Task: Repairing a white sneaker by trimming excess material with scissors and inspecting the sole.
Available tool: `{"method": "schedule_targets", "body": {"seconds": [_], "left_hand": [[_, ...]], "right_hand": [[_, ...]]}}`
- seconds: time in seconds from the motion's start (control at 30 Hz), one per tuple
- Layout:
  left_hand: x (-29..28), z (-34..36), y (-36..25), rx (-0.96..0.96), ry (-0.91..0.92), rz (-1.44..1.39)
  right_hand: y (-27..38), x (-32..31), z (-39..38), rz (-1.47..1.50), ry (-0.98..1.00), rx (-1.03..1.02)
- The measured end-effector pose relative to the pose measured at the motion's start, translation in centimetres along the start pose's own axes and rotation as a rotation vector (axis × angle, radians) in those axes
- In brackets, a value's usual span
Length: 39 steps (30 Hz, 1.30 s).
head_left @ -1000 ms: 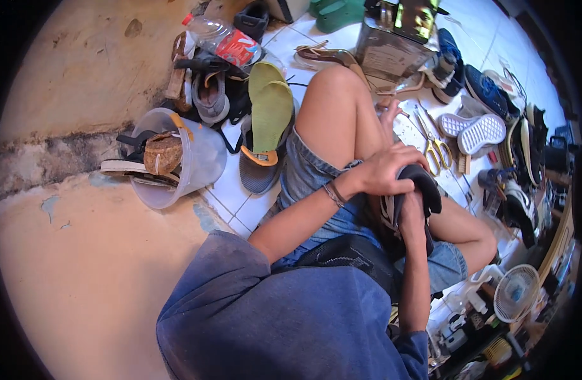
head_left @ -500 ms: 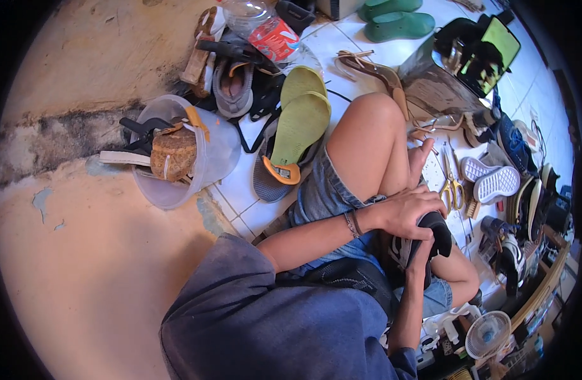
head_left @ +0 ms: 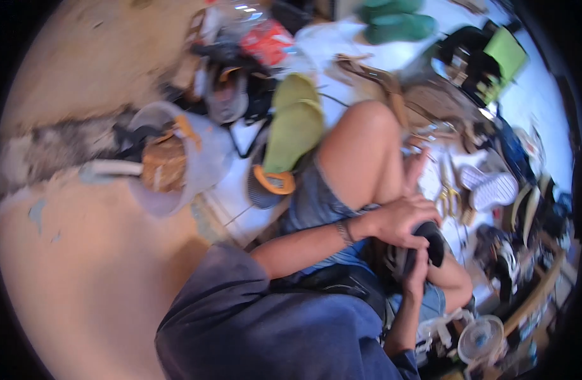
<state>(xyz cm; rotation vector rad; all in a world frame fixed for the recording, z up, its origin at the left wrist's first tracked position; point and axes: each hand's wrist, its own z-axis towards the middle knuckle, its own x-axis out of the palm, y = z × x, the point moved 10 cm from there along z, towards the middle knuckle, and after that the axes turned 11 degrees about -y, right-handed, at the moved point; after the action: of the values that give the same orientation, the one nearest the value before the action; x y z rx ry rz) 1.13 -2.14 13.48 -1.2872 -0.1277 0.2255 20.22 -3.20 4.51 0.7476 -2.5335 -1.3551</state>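
A dark shoe (head_left: pixel 435 243) with paler markings on its side rests in my lap, its black collar turned to the right. My left hand (head_left: pixel 403 220), with a bracelet at the wrist, lies over the upper part of the shoe with its fingers curled round it. From below, my right hand (head_left: pixel 417 269) grips the near side of the same shoe, close to the left fingertips. The two hands and motion blur hide much of the shoe, so any small tool between the fingers does not show.
Yellow-green insoles (head_left: pixel 295 126) lie on a grey shoe to the left of my raised knee. A clear plastic tub (head_left: pixel 205 158) lies tipped by the wall. Gold-handled scissors (head_left: pixel 450 201), a white sole (head_left: pixel 495 191) and several shoes are on the right. Green clogs (head_left: pixel 400 28) stand at the back.
The view has shifted slightly and blurred. Both hands stay on the shoe, and the right hand's fingers sit a little closer beneath the left hand.
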Motion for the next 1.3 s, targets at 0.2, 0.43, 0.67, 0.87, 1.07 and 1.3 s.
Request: {"method": "schedule_targets", "body": {"seconds": [0.2, 0.43, 0.67, 0.87, 1.07, 1.3], "left_hand": [[0.1, 0.7, 0.3, -0.064, 0.133, -0.295], [1.3, 0.0, -1.4, -0.103, 0.128, -0.314], [2.3, -0.8, -5.4, -0.099, 0.152, -0.529], [2.3, -1.0, -9.8, 0.048, 0.055, -0.519], [2.9, -1.2, -12.2, 0.061, 0.038, -0.432], [2.2, -1.2, -13.2, 0.035, -0.024, -0.332]], "right_hand": [[1.1, 1.6, 0.4, 0.238, 0.129, -0.144], [6.8, 1.4, -3.0, 0.364, 0.155, -0.194], [6.2, -2.6, -8.6, 0.723, 0.127, -0.175], [4.0, -2.8, -11.5, 0.895, 0.198, -0.206], [4.1, -1.9, -13.1, 0.941, 0.312, -0.331], [5.6, -1.5, -13.9, 0.864, 0.281, -0.360]]}}
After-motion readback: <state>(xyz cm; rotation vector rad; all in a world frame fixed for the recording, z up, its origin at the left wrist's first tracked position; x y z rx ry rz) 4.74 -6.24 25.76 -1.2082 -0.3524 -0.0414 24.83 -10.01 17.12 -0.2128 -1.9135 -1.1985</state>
